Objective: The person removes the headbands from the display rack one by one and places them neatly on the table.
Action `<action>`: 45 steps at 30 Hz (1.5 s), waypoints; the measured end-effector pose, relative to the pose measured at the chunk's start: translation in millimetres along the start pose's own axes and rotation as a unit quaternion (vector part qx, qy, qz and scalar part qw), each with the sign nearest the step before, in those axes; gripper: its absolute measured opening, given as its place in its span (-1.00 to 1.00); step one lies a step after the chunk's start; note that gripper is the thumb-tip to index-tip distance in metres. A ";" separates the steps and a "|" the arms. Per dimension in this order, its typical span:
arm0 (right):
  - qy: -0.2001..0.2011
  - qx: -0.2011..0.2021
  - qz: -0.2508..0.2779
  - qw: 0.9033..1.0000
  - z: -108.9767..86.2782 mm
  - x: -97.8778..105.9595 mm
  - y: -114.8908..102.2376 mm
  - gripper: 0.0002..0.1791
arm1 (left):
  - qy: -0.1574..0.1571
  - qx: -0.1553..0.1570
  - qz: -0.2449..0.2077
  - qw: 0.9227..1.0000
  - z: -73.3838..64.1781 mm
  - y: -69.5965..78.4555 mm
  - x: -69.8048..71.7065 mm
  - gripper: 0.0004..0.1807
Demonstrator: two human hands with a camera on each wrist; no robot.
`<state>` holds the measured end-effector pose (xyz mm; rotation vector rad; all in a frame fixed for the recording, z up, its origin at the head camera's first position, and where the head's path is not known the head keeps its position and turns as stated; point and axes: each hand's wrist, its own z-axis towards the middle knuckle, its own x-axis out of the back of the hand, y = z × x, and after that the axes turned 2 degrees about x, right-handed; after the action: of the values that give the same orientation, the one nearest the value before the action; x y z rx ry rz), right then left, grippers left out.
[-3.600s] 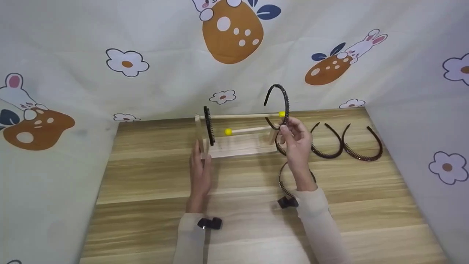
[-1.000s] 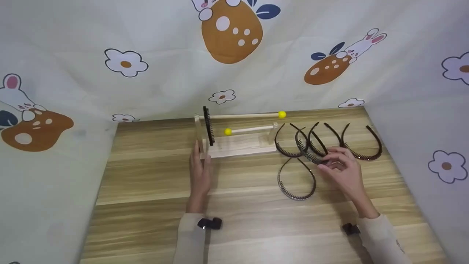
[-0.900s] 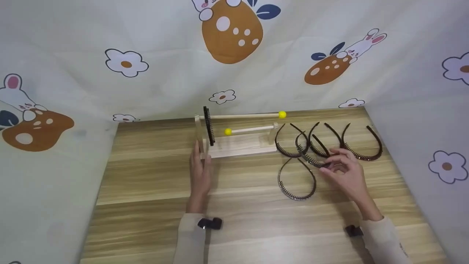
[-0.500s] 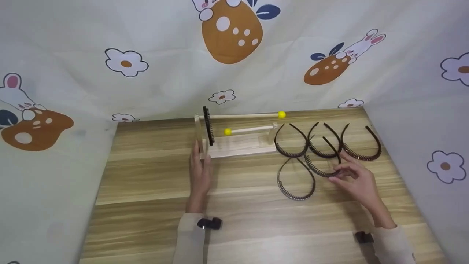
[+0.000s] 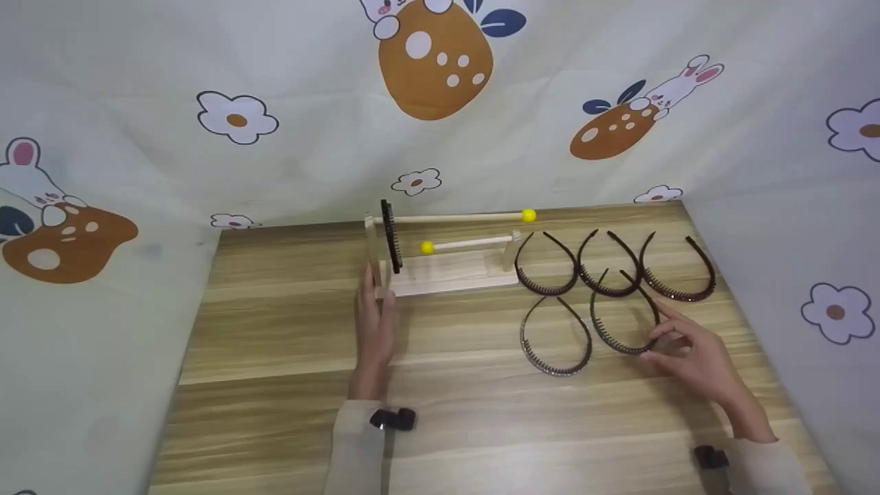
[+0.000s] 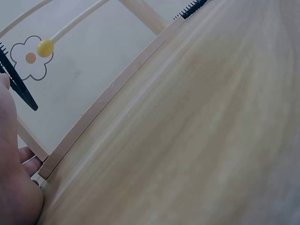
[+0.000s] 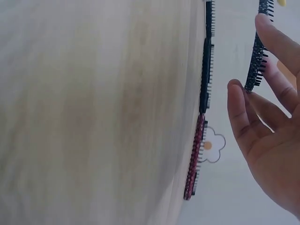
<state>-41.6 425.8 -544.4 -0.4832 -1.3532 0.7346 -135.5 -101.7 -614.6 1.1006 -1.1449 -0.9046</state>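
Note:
My right hand (image 5: 698, 361) pinches the right side of a dark, toothed headband (image 5: 614, 340). The right wrist view shows that headband (image 7: 257, 58) raised off the table between thumb and fingers. At the left end of a wooden rack (image 5: 450, 273), my left hand (image 5: 375, 333) holds the upright, thumb in front and fingertips behind it. The rack has two rods with yellow ball ends. Another black headband (image 5: 392, 237) hangs at the left of the upper rod; the lower rod (image 5: 474, 243) carries nothing.
Several headbands lie right of the rack: a dark one (image 5: 546, 289), another dark one (image 5: 608, 289) and a reddish one (image 5: 687, 295) in a row, a sparkly one (image 5: 557, 370) nearer. A patterned cloth wall (image 5: 309, 165) stands behind the table (image 5: 275, 385).
My right hand has carried its headband from the upper rod's right end out over the table, drifting toward the front right. My left hand stays on the rack.

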 end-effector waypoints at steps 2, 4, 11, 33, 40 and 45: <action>-0.013 -0.008 -0.024 1.000 -2.8 3.6 3.1 -0.61 | 0.001 -0.003 -0.004 1.000 0.4 -0.1 0.0 -0.24; -0.019 -0.011 -0.040 0.999 -5.4 6.0 6.0 -0.60 | 0.002 -0.004 -0.003 1.000 0.5 -0.3 -0.2 -0.24; -0.032 0.005 -0.034 0.999 -10.2 8.8 15.6 -0.56 | 0.006 -0.012 0.003 1.000 1.1 -0.8 0.1 -0.23; -0.058 -0.003 -0.078 0.995 -16.9 5.8 21.7 -0.57 | -0.003 -0.011 -0.003 1.000 -0.8 0.8 1.3 -0.22; -0.054 0.026 -0.094 0.994 -16.1 3.6 22.7 -0.53 | -0.001 -0.006 -0.007 1.000 -0.7 -0.6 1.0 -0.21; -0.058 0.050 -0.099 0.992 -15.4 2.7 22.0 -0.49 | -0.003 -0.003 -0.005 1.000 -0.6 -0.7 1.3 -0.23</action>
<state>-30.6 444.5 -560.5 -0.2245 -1.4420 0.6711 -134.7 -102.9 -615.0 1.1008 -1.1414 -0.9192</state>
